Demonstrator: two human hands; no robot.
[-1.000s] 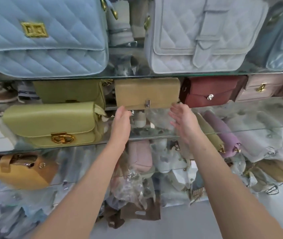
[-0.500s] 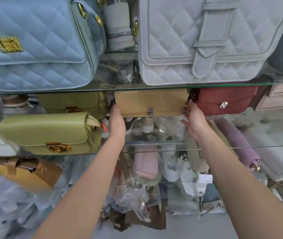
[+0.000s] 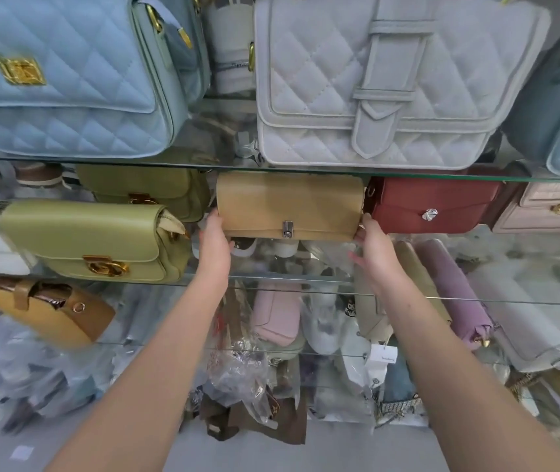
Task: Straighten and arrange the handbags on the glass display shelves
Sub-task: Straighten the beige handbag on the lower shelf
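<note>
A tan flap handbag (image 3: 289,206) with a silver clasp stands on the middle glass shelf (image 3: 271,279), just under the upper shelf's edge. My left hand (image 3: 214,247) grips its lower left corner and my right hand (image 3: 375,248) holds its lower right corner. To its left stand an olive-green bag (image 3: 81,236) with a gold clasp and a second green bag (image 3: 145,187) behind it. A dark red bag (image 3: 435,206) touches the tan bag's right side, and a pink bag (image 3: 544,209) follows it.
On the upper glass shelf (image 3: 203,165) stand a quilted light-blue bag (image 3: 67,76) and a quilted grey bag (image 3: 391,80). Lower shelves hold a mustard bag (image 3: 43,311), a lilac bag (image 3: 452,291), a pink purse (image 3: 277,315) and several plastic-wrapped items.
Both hands moved up from below the tan bag and closed on its two lower corners. The view came closer to the shelves.
</note>
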